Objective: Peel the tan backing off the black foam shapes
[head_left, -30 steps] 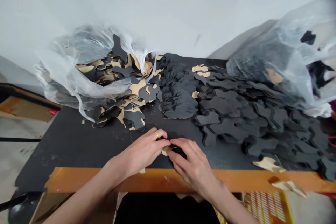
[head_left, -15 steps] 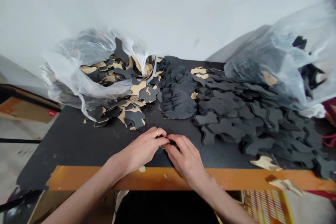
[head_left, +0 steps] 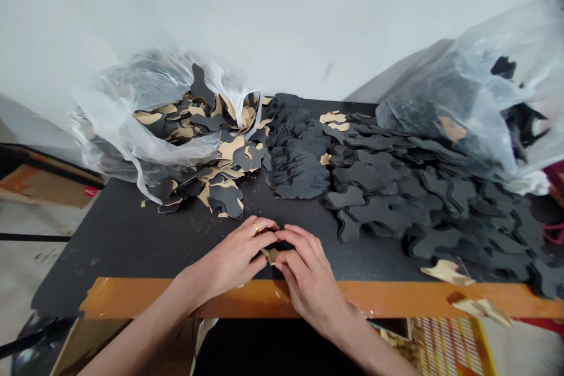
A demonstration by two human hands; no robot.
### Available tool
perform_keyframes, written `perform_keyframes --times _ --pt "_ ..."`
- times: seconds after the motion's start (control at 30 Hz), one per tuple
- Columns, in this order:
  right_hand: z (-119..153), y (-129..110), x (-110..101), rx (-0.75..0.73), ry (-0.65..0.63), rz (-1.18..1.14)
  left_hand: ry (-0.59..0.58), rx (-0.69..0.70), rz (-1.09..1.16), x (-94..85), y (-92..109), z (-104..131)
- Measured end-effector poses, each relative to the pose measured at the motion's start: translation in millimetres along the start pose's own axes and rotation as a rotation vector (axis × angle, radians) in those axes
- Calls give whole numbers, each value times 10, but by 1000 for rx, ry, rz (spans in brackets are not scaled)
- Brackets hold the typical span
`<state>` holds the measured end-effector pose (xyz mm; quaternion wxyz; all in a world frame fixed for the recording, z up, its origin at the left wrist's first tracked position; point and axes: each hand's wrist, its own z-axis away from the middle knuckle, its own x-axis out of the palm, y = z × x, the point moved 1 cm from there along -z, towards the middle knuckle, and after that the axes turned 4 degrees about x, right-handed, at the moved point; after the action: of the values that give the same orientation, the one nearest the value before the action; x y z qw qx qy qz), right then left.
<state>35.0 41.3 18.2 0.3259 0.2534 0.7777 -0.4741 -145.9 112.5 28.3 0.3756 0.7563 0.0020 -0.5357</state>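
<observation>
Near the table's front edge, my left hand (head_left: 240,252) and my right hand (head_left: 306,264) meet fingertip to fingertip. Between them is a small tan paper piece (head_left: 272,256), pinched by the thumbs and fingers of both hands. Whether a dark piece is under the fingers is hidden. Just beyond my hands lies a row of overlapping black wavy pieces (head_left: 299,170). Stacks of black curved pieces (head_left: 370,173) spread to the right. Dark pieces with tan backing (head_left: 224,197) lie to the left.
An open clear plastic bag (head_left: 118,129) full of pieces stands at the back left. Another plastic bag (head_left: 476,100) leans at the right. Orange tape (head_left: 396,299) runs along the table's front edge, with tan scraps (head_left: 447,272) near it. A yellow basket (head_left: 484,346) sits below.
My fingers have spread a little and shifted slightly toward me. More of the tan paper shows between them, and the scrap on the tape is now mostly hidden by my left hand.
</observation>
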Motion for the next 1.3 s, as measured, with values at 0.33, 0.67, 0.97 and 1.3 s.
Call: perform_keyframes --times 0.33,0.67,0.97,1.3 --pt "251 155 -387 -30 -4 -52 28 -14 30 40 -25 40" --pt "64 429 -203 -117 2 145 -9 -22 56 2 -39 44" --pt "67 457 -211 -168 -58 192 -25 -11 83 27 -72 82" --pt "58 456 -215 -182 -101 184 58 41 -47 90 10 140"
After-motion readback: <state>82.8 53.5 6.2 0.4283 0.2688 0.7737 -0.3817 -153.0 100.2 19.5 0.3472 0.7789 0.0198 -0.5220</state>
